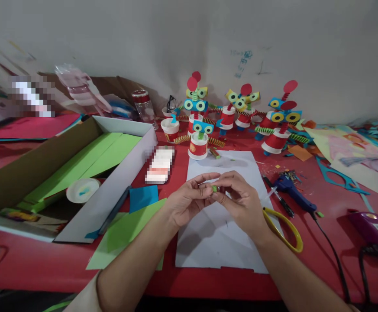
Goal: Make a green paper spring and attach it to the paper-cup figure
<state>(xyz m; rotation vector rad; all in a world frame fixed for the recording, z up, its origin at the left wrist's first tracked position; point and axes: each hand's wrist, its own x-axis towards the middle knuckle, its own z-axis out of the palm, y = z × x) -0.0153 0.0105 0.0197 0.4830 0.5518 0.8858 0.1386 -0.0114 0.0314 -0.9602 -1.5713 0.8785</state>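
Note:
Between the fingertips of both hands is a small folded piece of green paper (214, 189). My left hand (190, 195) pinches it from the left, thumb and fingers closed together. From the right, my right hand (240, 201) pinches the same piece, its fingers bent over the top. Both hands hover above a white sheet (214, 247) on the red table. Just beyond them stands a paper-cup figure (198, 145) with a blue eye piece and folded paper arms. Part of the green piece is hidden by the fingers.
A shallow box (111, 182) with green paper sits at left, beside green sheets (124, 238) and a blue square (143, 198). At right lie a blue glue gun (292, 190), yellow-handled scissors (297, 242) and a purple device (373, 232). Several more cup figures (275, 141) line the wall.

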